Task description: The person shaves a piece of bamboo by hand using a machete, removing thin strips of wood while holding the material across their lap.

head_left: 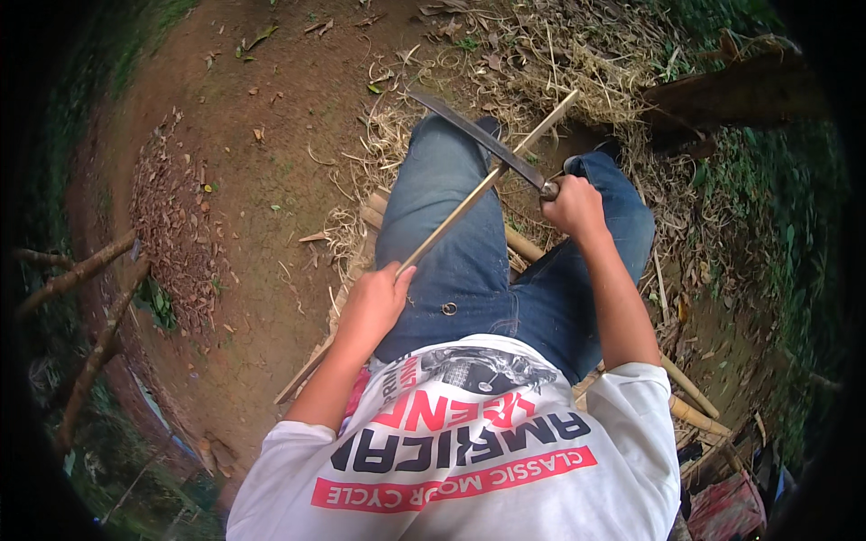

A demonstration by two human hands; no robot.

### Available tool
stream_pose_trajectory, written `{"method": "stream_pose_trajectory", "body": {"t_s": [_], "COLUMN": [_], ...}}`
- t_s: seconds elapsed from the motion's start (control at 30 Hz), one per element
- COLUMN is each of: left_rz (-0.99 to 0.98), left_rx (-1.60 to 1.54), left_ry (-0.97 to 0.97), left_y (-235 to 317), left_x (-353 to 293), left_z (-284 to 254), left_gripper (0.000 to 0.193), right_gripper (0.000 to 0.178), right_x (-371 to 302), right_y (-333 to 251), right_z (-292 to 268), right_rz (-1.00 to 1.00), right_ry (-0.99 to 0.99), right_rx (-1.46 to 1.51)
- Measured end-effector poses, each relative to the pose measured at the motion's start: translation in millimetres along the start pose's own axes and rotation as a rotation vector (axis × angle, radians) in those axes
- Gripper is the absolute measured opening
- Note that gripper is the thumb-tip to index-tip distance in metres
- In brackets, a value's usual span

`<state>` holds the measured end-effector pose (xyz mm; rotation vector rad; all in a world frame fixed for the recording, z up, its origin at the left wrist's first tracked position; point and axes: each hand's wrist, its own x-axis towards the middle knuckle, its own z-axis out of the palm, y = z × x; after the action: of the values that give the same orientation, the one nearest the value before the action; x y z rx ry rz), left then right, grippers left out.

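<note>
My left hand is closed round the near end of a long, thin bamboo strip. The strip slants up and away to the right, over my jeans and past my knees. In my right hand is the handle of a machete, gripped in a fist. Its long dark blade points to the far left and crosses the strip a little beyond the middle, close to the handle. Blade and strip appear to touch there. A small ring lies on my left thigh.
Pale curled shavings cover the ground beyond my knees. Bamboo poles form the seat under me. A dark log lies at the far right. Branches stand at the left, near dry leaves on brown soil.
</note>
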<state>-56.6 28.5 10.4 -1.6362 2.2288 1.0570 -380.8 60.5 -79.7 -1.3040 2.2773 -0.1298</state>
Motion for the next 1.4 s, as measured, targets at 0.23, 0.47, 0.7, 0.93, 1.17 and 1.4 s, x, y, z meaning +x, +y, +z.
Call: {"method": "stream_pose_trajectory", "body": {"t_s": [0.23, 0.47, 0.7, 0.93, 1.17, 1.4], "left_rz": [-0.009, -0.023, -0.016, -0.085, 0.037, -0.041], "left_rx": [-0.030, 0.028, -0.005, 0.049, -0.072, -0.033], "left_ry": [0.015, -0.005, 0.025, -0.033, 0.002, -0.062], "left_y": [-4, 0, -3, -5, -9, -20], "left_x": [2, 0, 4, -1, 9, 7], "left_z": [7, 0, 9, -1, 4, -1], "left_gripper": [0.035, 0.034, 0.035, 0.036, 0.035, 0.037], "right_gripper": [0.024, 0.026, 0.025, 0.024, 0.024, 0.019], "right_x": [-21, 10, -14, 24, 28, 14], "right_y": [-41, 28, -34, 15, 24, -11], "right_z": [9, 11, 2, -13, -21, -18], "right_rz": [-0.059, 0.119, -0.032, 0.148, 0.182, -0.101], "right_ry": [-0.053, 0.012, -0.042, 0.043, 0.045, -0.086], "right_rx": [0.085, 0.057, 0.199, 0.060, 0.064, -0.069]}}
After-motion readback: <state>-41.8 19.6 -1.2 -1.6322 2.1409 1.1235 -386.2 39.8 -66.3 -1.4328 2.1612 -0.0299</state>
